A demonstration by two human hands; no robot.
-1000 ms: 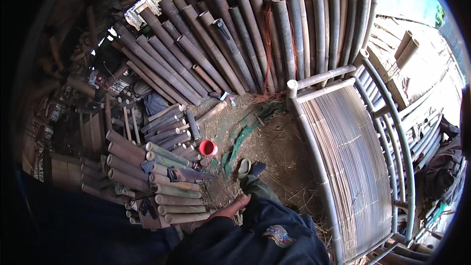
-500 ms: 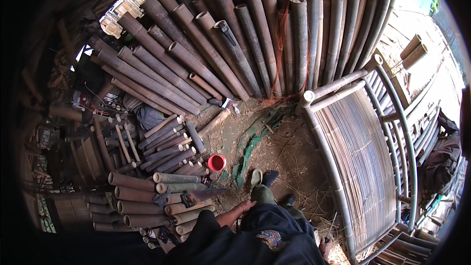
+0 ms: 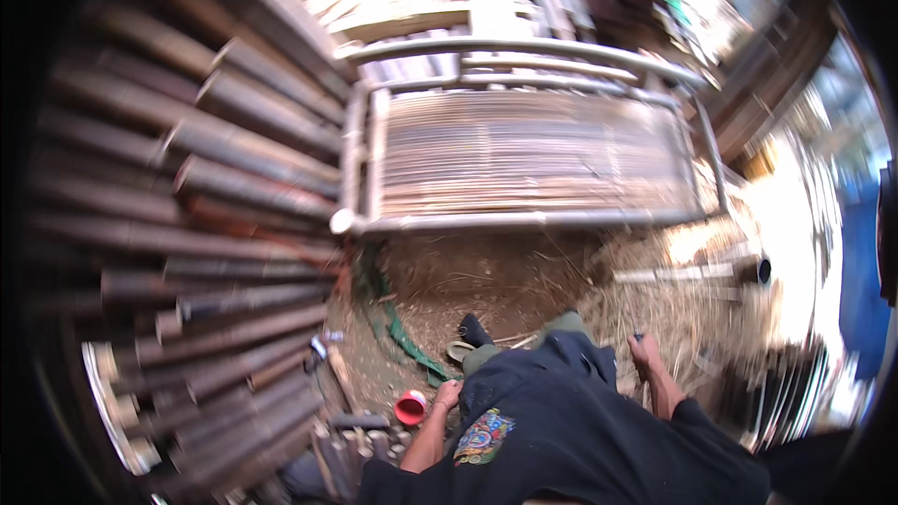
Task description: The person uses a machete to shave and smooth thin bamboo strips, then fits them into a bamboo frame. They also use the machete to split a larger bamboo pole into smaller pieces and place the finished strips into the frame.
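Note:
My left hand is beside my left knee, against the green trouser leg; its fingers are blurred and partly hidden. Close to its left is a small red container on the ground. Out to the right of my body, my right hand is closed around a slim tool, whose dark end pokes out of the fist. Motion blur hides the tool's kind. Below that hand lies pale straw.
A bamboo bench with a slatted seat stands ahead. Many bamboo poles lean along the left. Green cloth strips lie on the dirt. A pale length of bamboo rests on straw at right, short of a blue sheet.
My view has swung to the right, so the bench now lies straight ahead. My right hand and forearm show more fully. The left hand remains by the left knee.

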